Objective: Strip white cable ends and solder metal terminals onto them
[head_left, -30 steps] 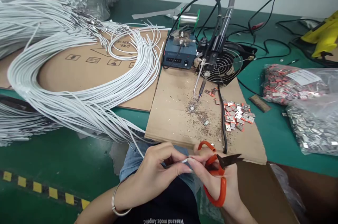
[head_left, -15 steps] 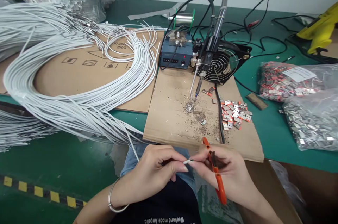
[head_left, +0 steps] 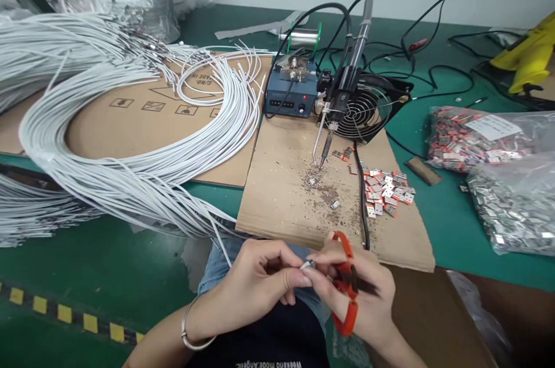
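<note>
My left hand (head_left: 255, 290) pinches the end of a thin white cable (head_left: 306, 265) just off the bench's front edge. My right hand (head_left: 359, 293) meets it fingertip to fingertip at the cable tip and also holds orange-handled snips (head_left: 346, 287), their handle loop round my fingers and the dark blades lying across my palm. The cable runs back from my left hand toward a big bundle of white cables (head_left: 130, 177) on the left. A silver bracelet circles my left wrist.
A cardboard pad (head_left: 295, 194) littered with solder bits lies ahead, with small red-and-white connector parts (head_left: 385, 191) on its right. Behind stand a soldering iron (head_left: 342, 96), blue station (head_left: 289, 96), solder spool (head_left: 303, 38) and fan (head_left: 364, 110). Bags of parts (head_left: 498, 171) sit right.
The snips have swung round in my right hand, from blades pointing right to lying across my palm. Both hands stayed pinched together at the cable tip.
</note>
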Action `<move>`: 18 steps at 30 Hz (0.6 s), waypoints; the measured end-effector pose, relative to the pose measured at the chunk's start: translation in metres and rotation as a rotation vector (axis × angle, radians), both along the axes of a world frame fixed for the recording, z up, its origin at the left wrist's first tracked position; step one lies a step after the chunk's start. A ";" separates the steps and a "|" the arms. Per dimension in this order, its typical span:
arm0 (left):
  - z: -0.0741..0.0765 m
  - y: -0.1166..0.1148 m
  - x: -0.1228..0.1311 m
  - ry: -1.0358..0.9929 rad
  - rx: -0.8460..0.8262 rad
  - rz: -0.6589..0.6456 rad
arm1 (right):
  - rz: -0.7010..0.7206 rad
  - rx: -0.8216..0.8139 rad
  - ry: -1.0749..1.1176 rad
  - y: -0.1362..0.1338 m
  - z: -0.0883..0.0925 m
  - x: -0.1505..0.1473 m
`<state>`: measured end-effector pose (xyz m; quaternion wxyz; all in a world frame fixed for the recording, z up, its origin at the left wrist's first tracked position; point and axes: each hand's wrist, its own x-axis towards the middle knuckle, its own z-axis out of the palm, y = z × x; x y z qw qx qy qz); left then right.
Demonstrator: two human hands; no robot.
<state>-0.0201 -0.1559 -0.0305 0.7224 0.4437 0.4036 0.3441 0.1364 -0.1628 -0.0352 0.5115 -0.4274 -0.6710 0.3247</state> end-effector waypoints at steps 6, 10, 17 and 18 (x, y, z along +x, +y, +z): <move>0.000 -0.001 -0.008 0.203 0.285 -0.046 | 0.045 -0.279 -0.055 0.003 0.008 0.015; -0.004 -0.005 -0.002 0.185 0.319 0.021 | -0.022 -0.313 0.197 -0.005 -0.003 0.000; -0.002 -0.002 0.001 0.009 0.054 0.047 | -0.088 -0.306 0.239 0.001 -0.005 -0.004; -0.002 -0.001 0.000 -0.034 -0.014 0.063 | -0.063 -0.341 0.196 0.002 -0.001 0.006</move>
